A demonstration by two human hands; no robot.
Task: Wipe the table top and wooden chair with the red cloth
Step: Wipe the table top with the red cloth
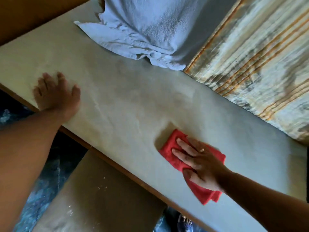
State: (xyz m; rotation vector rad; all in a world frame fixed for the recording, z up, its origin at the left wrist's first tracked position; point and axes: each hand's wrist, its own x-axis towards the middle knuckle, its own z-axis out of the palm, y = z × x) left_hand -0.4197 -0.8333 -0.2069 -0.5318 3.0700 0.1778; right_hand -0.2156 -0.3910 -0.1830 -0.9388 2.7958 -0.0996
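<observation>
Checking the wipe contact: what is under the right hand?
The right hand lies flat on the red cloth, pressing it onto the table top. The cloth's edges show around the hand; its middle and the table beneath are covered.

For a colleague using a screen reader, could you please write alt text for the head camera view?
The right hand presses a red cloth flat on a pale table top, while the left hand rests open near its front edge. A crumpled light blue cloth and a striped fabric lie at the far side; a wooden seat shows below.
</observation>
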